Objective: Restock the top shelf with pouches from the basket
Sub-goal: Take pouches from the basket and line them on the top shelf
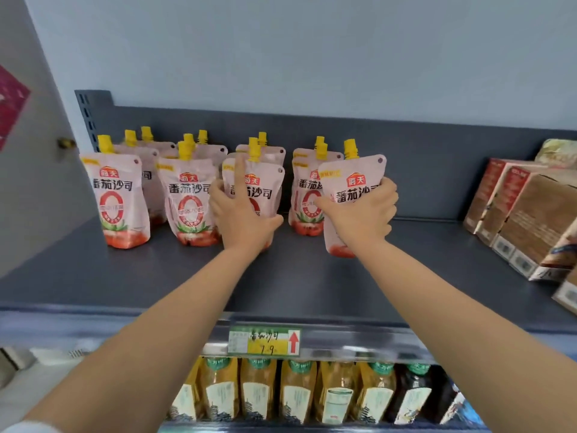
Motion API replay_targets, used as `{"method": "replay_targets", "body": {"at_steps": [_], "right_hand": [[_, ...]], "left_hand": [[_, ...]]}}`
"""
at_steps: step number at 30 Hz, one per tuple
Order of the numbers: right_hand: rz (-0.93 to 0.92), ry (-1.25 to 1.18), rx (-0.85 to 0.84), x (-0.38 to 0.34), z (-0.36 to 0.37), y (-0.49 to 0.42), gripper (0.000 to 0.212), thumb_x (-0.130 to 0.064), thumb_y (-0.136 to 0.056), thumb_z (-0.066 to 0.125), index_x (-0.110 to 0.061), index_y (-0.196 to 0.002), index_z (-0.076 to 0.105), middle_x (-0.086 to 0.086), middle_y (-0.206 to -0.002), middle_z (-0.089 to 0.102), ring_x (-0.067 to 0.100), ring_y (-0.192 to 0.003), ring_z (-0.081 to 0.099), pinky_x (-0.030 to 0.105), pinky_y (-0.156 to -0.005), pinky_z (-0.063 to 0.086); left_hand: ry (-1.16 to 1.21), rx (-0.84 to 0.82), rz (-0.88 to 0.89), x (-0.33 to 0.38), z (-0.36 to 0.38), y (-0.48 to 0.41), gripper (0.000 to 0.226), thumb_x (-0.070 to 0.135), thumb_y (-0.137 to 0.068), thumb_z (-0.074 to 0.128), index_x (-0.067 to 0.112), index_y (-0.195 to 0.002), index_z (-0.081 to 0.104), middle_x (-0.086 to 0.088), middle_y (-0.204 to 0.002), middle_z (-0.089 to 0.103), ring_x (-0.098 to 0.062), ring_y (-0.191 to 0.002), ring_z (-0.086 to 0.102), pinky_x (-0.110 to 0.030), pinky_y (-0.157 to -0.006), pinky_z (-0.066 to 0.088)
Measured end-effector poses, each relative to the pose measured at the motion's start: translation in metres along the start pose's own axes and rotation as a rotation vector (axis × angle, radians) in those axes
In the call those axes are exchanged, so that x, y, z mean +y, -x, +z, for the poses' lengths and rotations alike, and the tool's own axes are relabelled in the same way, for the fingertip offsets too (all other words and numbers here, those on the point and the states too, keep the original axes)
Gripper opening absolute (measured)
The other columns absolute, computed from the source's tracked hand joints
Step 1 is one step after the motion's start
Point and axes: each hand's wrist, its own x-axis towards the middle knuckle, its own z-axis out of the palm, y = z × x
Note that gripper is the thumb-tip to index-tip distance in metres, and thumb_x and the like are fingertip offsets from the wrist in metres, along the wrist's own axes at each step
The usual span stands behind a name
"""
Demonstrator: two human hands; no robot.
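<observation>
Pouches (187, 201) of tomato sauce, pink with yellow spouts, stand in short rows on the dark grey top shelf (312, 276), above and to the left of the price tag (264, 340) clipped to the shelf's front edge. Straight above the tag, the left hand (243, 214) grasps one pouch (265, 185) from the front. Its fingers curl round the pouch's left side, the thumb lies against the lower right side, and the forefinger points straight up across the printed face. That pouch is upright at the head of its row, with more spouts showing behind it; its base is hidden by the hand.

Above and to the right of the tag, the right hand (362, 210) is wrapped round a second pouch (352, 179), with the fingers over its right edge. This one is a little tilted and sits nearer the tag than the rows do. Its red base is down at the shelf board, but whether it touches cannot be told. Just behind it stands a further row of pouches (304, 189).

Far to the right of the tag, brown and red boxes (530, 214) are lined up on the same shelf. Directly below the tag, bottles (259, 392) with green caps fill the shelf underneath.
</observation>
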Motion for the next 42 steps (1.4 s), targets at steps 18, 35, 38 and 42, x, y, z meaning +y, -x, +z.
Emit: {"method": "replay_targets", "body": {"at_steps": [18,35,38,42], "right_hand": [[0.16,-0.101,-0.025,-0.005,0.071,0.001,0.122,-0.058,-0.051,0.085,-0.013,-0.142,0.019,0.008,-0.142,0.029,0.029,-0.133,0.028,0.056,-0.105,0.032],[-0.294,0.381,-0.046,0.027,-0.059,0.061,0.09,-0.055,-0.082,0.06,-0.02,-0.151,0.014,0.01,-0.153,0.023,0.03,-0.14,0.022,0.051,-0.109,0.028],[-0.298,0.456,0.051,0.036,-0.107,0.088,0.083,-0.047,-0.083,0.061,-0.018,-0.149,0.02,0.01,-0.153,0.023,0.031,-0.14,0.022,0.052,-0.109,0.028],[-0.295,0.55,0.161,0.055,-0.168,0.132,0.077,-0.043,-0.084,0.061,-0.017,-0.147,0.025,0.012,-0.153,0.022,0.032,-0.139,0.024,0.052,-0.107,0.03]], "left_hand": [[-0.162,-0.249,0.101,-0.016,-0.016,0.004,0.143,0.038,-0.057,0.087,0.03,-0.146,-0.025,-0.015,-0.148,0.008,-0.034,-0.139,0.014,-0.046,-0.111,0.03],[-0.292,-0.299,0.204,-0.002,-0.071,0.034,0.125,0.056,-0.065,0.078,0.022,-0.152,-0.005,-0.02,-0.151,0.015,-0.04,-0.134,0.023,-0.048,-0.104,0.033],[-0.287,-0.235,0.345,0.012,-0.091,0.064,0.113,0.063,-0.071,0.069,0.017,-0.152,0.005,-0.024,-0.15,0.021,-0.042,-0.136,0.022,-0.05,-0.111,0.026],[-0.221,-0.244,0.583,0.039,-0.107,0.12,0.102,0.068,-0.078,0.055,0.015,-0.153,0.01,-0.022,-0.151,0.025,-0.039,-0.137,0.025,-0.049,-0.111,0.023]]}}
